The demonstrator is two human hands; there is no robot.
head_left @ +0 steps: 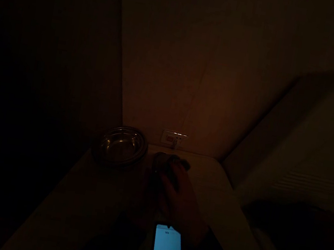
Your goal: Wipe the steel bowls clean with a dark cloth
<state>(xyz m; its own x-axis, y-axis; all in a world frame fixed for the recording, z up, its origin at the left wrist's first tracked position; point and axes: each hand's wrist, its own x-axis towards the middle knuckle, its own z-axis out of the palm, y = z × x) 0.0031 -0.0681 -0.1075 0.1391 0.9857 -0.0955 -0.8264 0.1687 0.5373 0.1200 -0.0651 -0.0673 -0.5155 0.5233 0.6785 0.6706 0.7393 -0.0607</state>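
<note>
The scene is very dark. My right hand (185, 199) lies with curled fingers over a dark, lumpy object (164, 160) on the tabletop, near the wall. What kind of thing it is, I cannot make out. Only a dim patch of my left hand (143, 214) shows, low and to the left of the right one; its fingers are lost in shadow. Between my two dark sleeves a phone (169, 243) glows with a pale blue screen showing large digits, partly blurred.
Shiny round metal bowls or trays (120, 147), seemingly nested, stand at the back left of the table (213, 174). Behind the hands, a socket panel (174, 138) with something plugged in sits low on the wall (166, 66). A slanted pale panel (302, 150) rises at the right.
</note>
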